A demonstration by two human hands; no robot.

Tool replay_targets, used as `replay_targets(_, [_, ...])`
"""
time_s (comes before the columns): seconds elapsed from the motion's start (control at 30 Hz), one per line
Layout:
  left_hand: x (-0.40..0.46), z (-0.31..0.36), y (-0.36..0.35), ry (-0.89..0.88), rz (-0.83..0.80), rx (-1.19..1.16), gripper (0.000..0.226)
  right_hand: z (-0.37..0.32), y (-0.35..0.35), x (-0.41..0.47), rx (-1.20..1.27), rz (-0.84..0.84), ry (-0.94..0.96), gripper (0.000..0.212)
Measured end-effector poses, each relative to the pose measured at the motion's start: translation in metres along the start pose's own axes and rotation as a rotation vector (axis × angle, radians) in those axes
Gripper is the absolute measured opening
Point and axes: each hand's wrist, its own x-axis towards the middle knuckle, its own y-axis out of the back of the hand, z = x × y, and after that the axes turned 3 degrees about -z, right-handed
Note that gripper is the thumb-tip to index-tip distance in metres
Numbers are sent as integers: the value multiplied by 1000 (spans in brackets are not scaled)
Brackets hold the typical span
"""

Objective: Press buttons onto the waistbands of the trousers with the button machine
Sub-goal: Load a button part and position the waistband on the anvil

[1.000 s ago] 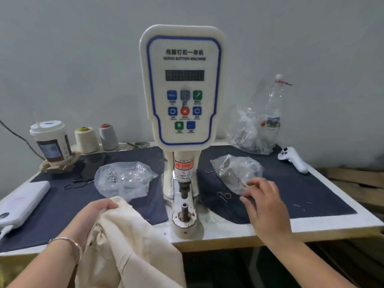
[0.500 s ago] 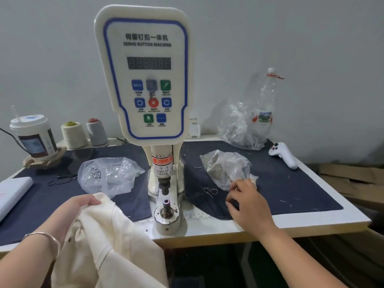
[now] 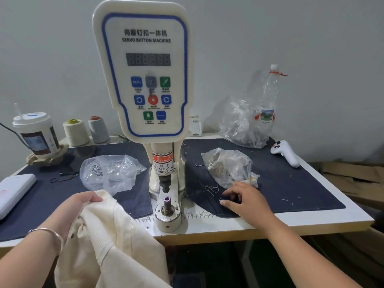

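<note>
Left hand (image 3: 78,204) grips cream trousers (image 3: 110,242) at the near left counter (image 3: 228,227) edge, just left of the button machine (image 3: 145,80). Right hand (image 3: 245,199) rests on dark cloth (image 3: 291,183), fingers loosely curled, beside a bag (image 3: 226,166); whether it pinches anything, cannot tell.

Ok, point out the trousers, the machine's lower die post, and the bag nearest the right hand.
trousers (image 3: 108,235), head view, cream fabric.
lower die post (image 3: 167,201), head view, its top.
bag (image 3: 226,166), head view, middle of the plastic.
</note>
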Motion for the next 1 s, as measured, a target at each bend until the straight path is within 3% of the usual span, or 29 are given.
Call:
replay_targets(0.27, [-1, 1, -3, -3, -20, -21, 26, -10, 6, 11, -158, -95, 165, 17])
replay_targets(0.43, [-1, 2, -3, -18, 21, -23, 31, -15, 11, 20, -455, -184, 331, 20])
replay_targets(0.6, [-2, 2, -4, -4, 27, -37, 34, -22, 12, 29, -605, -254, 316, 20])
replay_targets(0.83, [-1, 2, -3, -10, 42, -34, 42, -14, 12, 21, -363, -165, 192, 9])
replay_targets(1.0, [-1, 3, -5, -17, 34, -35, 29, -40, 4, 10, 311, 56, 12, 16])
